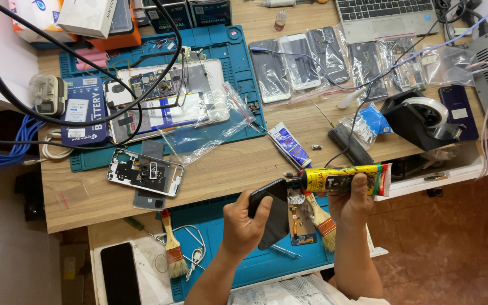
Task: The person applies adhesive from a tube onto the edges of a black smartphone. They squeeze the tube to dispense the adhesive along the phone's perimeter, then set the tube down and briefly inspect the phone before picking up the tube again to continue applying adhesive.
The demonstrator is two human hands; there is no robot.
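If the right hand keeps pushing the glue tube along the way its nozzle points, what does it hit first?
The right hand holds the yellow glue tube with its nozzle pointing left, at the top edge of the black phone part held in the left hand. That edge looks first in line; whether they already touch is unclear.

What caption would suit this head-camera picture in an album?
Left hand holds a black phone; right hand presses a yellow glue tube to its top edge.

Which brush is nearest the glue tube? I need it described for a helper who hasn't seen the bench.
On the lower blue mat, look under the right hand holding the yellow glue tube. That paintbrush lies there, bristles downward; the other paintbrush lies off the mat's left edge.
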